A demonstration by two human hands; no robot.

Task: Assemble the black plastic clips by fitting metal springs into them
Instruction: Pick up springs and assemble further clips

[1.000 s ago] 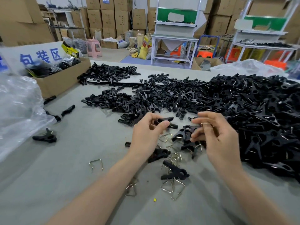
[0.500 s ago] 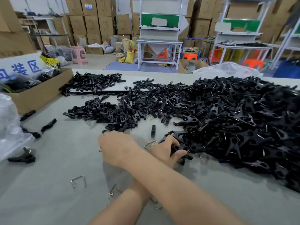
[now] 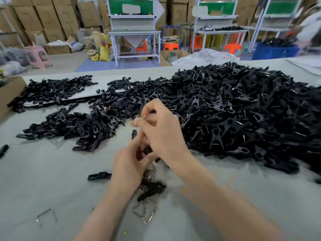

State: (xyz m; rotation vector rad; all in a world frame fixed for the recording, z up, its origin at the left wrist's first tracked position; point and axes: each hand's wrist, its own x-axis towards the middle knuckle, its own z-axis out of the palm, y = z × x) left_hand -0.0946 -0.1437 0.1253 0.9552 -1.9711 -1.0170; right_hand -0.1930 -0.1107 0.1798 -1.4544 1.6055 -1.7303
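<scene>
Far left, the corner of a cardboard box [image 3: 7, 94] at the edge of the grey table [image 3: 43, 171]; a pink stool [image 3: 37, 57] on the floor beyond. A flat board [image 3: 86, 92] carries a scatter of black parts, and nearer lies a low pile of clip halves [image 3: 69, 126]. One loose spring [image 3: 46, 217] sits alone at front-left, well apart from the rest. A single clip piece [image 3: 99, 176] lies just beside the left wrist. The left hand [image 3: 128, 169] is raised mid-table, fingers curled up round a black clip [image 3: 147, 150] — only a small part of it shows between the two hands. Beneath that hand is a cluster of wire springs [image 3: 145, 212] with a few clips [image 3: 152, 188] on top, partly hidden by the wrist. The right hand [image 3: 161, 134] sits above and close against the left, back toward the camera, fingers bent tight; the fingertips pinch a thin metal spring [image 3: 142, 113], blurred. The right forearm comes in from the lower right and hides the near edge of the big heap of clips [image 3: 243, 110] filling the right half of the table. Behind it is a white plastic bag [image 3: 203, 57], then white workbenches [image 3: 135, 32] and a blue crate [image 3: 276, 51] far right.
</scene>
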